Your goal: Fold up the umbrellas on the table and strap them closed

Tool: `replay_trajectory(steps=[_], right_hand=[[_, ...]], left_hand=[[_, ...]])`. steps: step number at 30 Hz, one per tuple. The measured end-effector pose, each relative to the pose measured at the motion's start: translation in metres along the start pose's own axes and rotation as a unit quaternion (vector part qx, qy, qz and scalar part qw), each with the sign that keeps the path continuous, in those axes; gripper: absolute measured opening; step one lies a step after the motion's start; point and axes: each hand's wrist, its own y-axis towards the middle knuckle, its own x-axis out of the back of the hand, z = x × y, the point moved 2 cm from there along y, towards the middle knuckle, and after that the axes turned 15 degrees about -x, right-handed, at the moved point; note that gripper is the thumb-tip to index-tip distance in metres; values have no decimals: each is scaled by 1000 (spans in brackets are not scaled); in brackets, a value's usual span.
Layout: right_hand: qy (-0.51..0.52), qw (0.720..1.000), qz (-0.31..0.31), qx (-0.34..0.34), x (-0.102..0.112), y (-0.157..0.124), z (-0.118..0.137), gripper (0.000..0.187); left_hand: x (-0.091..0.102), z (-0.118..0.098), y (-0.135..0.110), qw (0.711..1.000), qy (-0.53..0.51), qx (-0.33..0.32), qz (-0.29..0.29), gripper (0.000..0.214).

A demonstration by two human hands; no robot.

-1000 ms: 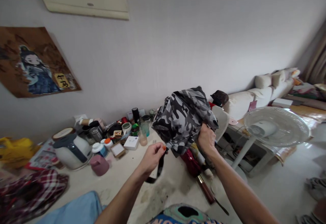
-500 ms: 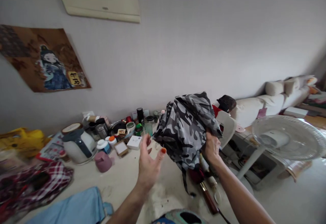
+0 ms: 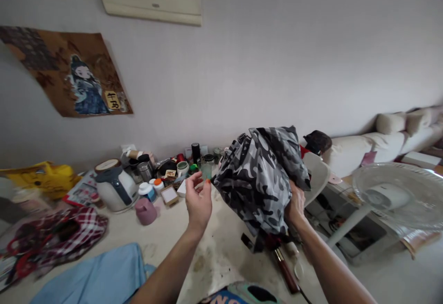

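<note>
A grey, black and white camouflage umbrella [image 3: 258,179] is held up over the table, its canopy loosely bunched and a dark strap dangling beneath. My right hand [image 3: 296,205] grips it from the right side; the fabric covers part of the fingers. To the left, my left hand [image 3: 200,200] is raised and apart from the cloth, with curved, parted fingers and nothing in them. Under the umbrella lies a hair tool with a dark red handle [image 3: 286,271], its other end hidden by the canopy. A folded light blue cloth item [image 3: 95,274] rests at the front left.
On the table [image 3: 173,241] stand a white and grey kettle [image 3: 116,188], a pink cup [image 3: 145,211], a small open box [image 3: 169,195] and several jars. A checked cloth [image 3: 81,228] and a yellow bag [image 3: 44,179] lie left. Right are a fan [image 3: 391,195] and a white chair [image 3: 316,175].
My left hand has drawn in its fingers and stays off the umbrella. The umbrella's strap has swung up and left. The view has turned slightly, shifting the left-side things rightward.
</note>
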Motion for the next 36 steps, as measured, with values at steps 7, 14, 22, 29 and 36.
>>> replay_trajectory(steps=[7,14,22,29,36], right_hand=[[-4,1000,0,-7,-1,-3,11,33],[-45,999,2,8,-16,-5,13,34],[-51,998,16,19,-19,-13,14,33],[-56,998,-9,25,-24,-10,11,42],[-44,999,-12,28,-15,-15,24,41]], left_hand=[[-20,-37,-61,968,-89,10,236,29],[-47,-19,-44,978,-107,118,137,42],[-36,-21,-8,994,-71,29,82,27],[-13,-17,-2,996,-40,-22,77,26],[-9,-10,-6,990,95,-102,-11,23]])
